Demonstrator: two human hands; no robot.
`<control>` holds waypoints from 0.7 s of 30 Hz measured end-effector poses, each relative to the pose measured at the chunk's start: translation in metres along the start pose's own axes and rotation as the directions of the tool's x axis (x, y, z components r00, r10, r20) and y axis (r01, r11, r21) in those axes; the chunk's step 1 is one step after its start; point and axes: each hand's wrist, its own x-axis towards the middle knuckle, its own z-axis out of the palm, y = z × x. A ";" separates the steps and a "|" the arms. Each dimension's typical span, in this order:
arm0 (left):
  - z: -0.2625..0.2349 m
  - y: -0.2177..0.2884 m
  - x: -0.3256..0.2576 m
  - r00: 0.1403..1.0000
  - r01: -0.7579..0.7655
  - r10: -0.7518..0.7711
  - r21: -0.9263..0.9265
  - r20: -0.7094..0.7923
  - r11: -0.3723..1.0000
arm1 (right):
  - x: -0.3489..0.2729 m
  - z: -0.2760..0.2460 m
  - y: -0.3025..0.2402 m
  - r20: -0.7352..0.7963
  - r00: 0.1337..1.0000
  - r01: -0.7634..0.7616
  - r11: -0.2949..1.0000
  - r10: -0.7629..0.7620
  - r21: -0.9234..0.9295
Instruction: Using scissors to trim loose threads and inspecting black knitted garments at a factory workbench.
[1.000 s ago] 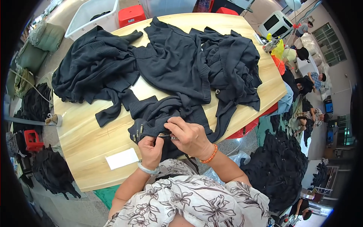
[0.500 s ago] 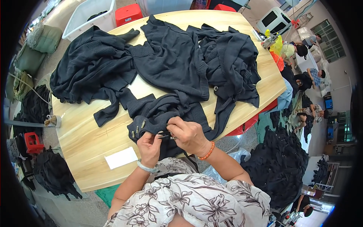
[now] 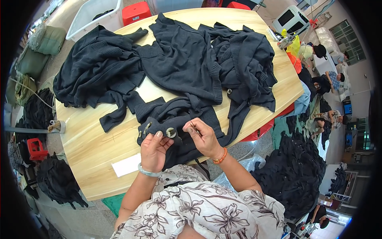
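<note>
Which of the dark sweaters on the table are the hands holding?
The buttoned sweater at the table's near edge, gripped by the left hand and right hand; the others lie untouched farther back.

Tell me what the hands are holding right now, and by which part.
Both hands, left hand and right hand, hold the dark knit garment by its buttoned edge.

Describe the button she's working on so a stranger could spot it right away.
On the wooden table, find the dark knit cardigan at the near edge. The left hand holds its button strip; the round pale button sits just past the thumb, while the buttons beside it look narrow and edge-on.
</note>
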 end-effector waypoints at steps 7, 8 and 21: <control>-0.019 0.015 0.007 0.998 0.052 -0.036 -0.371 0.050 0.927 | -0.013 0.036 0.013 0.134 0.991 -0.037 0.991 0.019 0.131; -0.023 0.019 0.009 0.997 0.038 -0.012 -0.369 0.070 0.929 | -0.015 0.046 0.019 0.144 0.988 -0.068 0.989 0.049 0.128; -0.035 -0.019 0.000 0.942 0.336 -0.333 -0.113 0.045 0.935 | -0.008 0.025 -0.009 0.075 0.800 0.558 0.691 -0.596 -0.459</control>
